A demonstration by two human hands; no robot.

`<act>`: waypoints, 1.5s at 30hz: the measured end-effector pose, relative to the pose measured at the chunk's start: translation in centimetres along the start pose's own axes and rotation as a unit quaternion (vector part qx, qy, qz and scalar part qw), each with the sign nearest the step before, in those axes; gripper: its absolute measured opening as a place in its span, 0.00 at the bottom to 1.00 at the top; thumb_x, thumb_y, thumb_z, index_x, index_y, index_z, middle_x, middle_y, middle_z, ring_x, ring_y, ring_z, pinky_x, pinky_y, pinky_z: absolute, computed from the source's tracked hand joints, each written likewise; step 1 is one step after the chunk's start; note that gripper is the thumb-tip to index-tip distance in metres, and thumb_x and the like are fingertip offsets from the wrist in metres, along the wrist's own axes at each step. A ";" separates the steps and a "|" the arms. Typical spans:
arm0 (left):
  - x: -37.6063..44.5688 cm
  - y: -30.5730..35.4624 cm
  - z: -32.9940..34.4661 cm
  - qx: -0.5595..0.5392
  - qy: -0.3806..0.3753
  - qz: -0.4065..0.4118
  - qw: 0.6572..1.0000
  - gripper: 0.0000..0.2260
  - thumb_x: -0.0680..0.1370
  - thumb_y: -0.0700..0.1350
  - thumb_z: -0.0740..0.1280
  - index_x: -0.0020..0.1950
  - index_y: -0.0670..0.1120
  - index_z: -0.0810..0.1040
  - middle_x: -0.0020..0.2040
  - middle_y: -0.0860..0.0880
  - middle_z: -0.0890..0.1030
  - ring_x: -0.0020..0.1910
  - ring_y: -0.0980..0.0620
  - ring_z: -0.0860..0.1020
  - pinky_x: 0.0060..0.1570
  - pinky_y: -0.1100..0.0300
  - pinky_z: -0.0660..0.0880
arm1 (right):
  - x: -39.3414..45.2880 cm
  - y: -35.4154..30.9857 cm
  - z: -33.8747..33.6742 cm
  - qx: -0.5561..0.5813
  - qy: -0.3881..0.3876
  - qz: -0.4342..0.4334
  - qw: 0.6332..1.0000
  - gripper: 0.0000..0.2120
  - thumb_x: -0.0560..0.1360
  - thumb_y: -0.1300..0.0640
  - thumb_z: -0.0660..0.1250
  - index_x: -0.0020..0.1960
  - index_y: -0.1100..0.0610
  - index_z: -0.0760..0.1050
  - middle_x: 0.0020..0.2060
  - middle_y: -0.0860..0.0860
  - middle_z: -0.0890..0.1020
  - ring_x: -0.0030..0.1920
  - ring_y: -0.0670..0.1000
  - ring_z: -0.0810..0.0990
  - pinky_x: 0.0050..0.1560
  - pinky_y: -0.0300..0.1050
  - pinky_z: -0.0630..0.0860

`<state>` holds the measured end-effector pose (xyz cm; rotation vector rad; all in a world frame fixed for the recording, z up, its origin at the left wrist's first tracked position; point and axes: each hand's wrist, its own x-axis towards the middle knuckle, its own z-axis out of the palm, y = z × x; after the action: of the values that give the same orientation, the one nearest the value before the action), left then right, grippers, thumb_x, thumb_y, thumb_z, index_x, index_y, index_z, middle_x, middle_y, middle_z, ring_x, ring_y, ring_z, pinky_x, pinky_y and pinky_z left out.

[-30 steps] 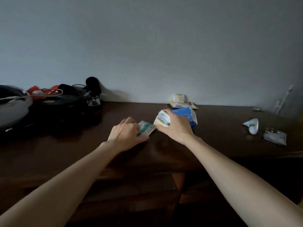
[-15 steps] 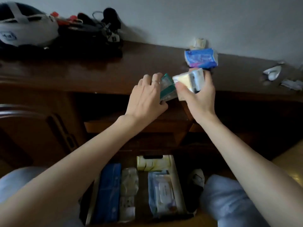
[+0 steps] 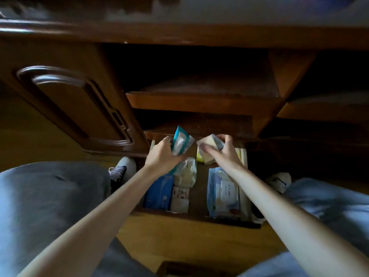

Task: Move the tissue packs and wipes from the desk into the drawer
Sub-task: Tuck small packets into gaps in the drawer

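An open wooden drawer (image 3: 199,213) is seen from above, pulled out low from a dark, glossy brown desk, with both bare forearms reaching down over it. A slim teal and white wipes packet (image 3: 180,142) of shiny, crinkled film is gripped in the left hand (image 3: 162,155); the packet is held nearly upright above the drawer's back left part, its long axis running up and slightly left. A soft, blocky cream tissue pack (image 3: 209,141) is clasped by the curled fingers of the right hand (image 3: 223,151) above the drawer's back right part, its long axis lying roughly sideways.

Inside the drawer, several items are laid flat with their long axes running front to back: a blue rectangular pack (image 3: 158,193) at the left, a pale crinkled plastic packet (image 3: 185,174) beside it, a small white printed pack (image 3: 179,198) in front of that, and a large light-blue wipes pack (image 3: 222,193) with a white flap label at the right. A yellow pack (image 3: 199,156) is partly hidden under the right hand.

Knees in blue-grey fabric are visible at both sides, above a yellow-brown wooden floor (image 3: 179,236).
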<state>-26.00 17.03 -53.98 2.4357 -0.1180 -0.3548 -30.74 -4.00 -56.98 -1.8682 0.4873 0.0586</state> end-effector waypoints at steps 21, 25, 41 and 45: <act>-1.1 -12.3 4.7 -0.275 -0.132 -0.227 0.925 0.19 0.69 0.53 0.81 0.55 0.51 0.80 0.39 0.55 0.86 0.38 0.58 0.85 0.30 0.67 0.79 | -2.3 7.6 8.1 0.251 -0.230 0.275 0.899 0.30 0.74 0.61 0.76 0.71 0.53 0.66 0.61 0.60 0.83 0.56 0.57 0.86 0.56 0.58 0.83; -1.5 -12.5 4.9 -0.362 -0.167 -0.265 0.878 0.25 0.71 0.53 0.79 0.63 0.47 0.78 0.54 0.47 0.86 0.53 0.47 0.85 0.56 0.45 0.82 | -1.8 6.4 8.4 0.298 -0.289 0.252 0.874 0.25 0.73 0.57 0.74 0.69 0.48 0.77 0.58 0.54 0.86 0.57 0.55 0.85 0.62 0.58 0.80; -0.4 -14.0 3.3 -0.423 0.049 -0.267 0.864 0.11 0.70 0.41 0.81 0.50 0.47 0.84 0.43 0.45 0.88 0.39 0.48 0.87 0.31 0.51 0.83 | 0.6 10.1 7.2 -0.079 -0.147 0.168 0.971 0.19 0.82 0.53 0.68 0.72 0.51 0.71 0.52 0.54 0.81 0.42 0.52 0.83 0.46 0.52 0.84; -0.4 -14.5 3.2 -0.413 0.084 -0.282 0.862 0.11 0.70 0.41 0.80 0.47 0.49 0.83 0.42 0.48 0.87 0.37 0.54 0.87 0.31 0.56 0.83 | 0.8 13.4 8.8 -0.156 -0.202 0.166 0.952 0.20 0.84 0.61 0.63 0.75 0.53 0.69 0.51 0.54 0.80 0.41 0.52 0.81 0.41 0.46 0.81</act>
<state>-27.40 26.40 -65.41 1.5764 0.7035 -0.3440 -33.11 0.21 -72.27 -1.9907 0.5204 0.7680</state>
